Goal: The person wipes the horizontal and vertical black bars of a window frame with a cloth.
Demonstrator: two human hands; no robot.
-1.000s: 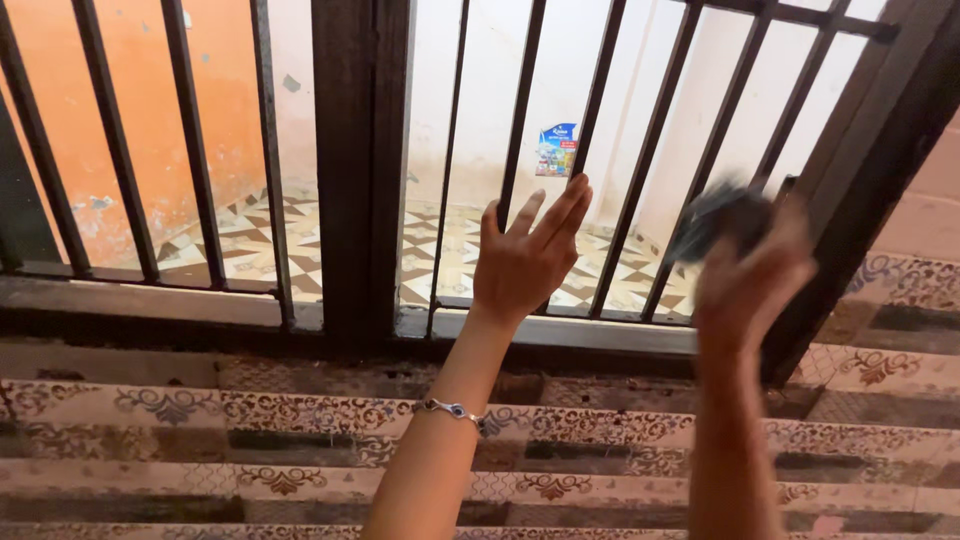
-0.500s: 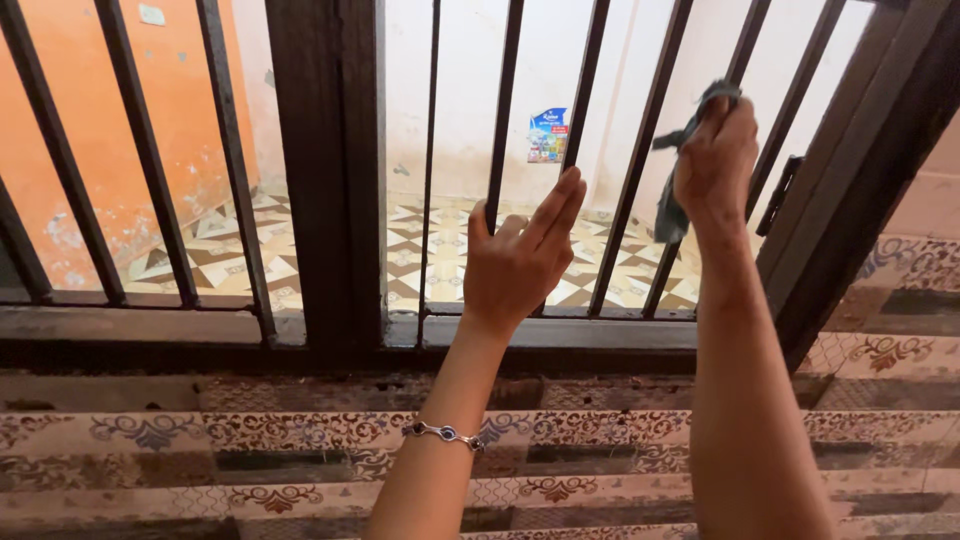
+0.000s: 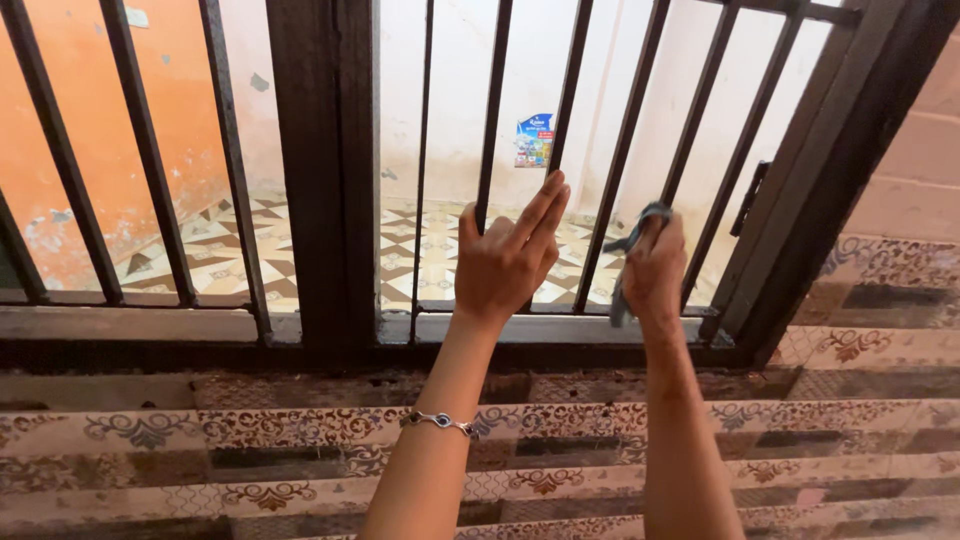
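Against the black iron window grille, right hand clenches a grey cloth rag low on one bar; left hand, fingers spread, steadies a neighbouring bar. Wiping seems underway.

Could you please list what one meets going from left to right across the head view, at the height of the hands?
Orange painted wall → thick dark metal gate post → left hand, fingers spread → right hand gripping a grey cloth → slanted dark gate frame → patterned tiled wall.

Home entrance: black barred metal gate, patterned tile steps, geometric-tiled floor beyond, peeling orange wall.
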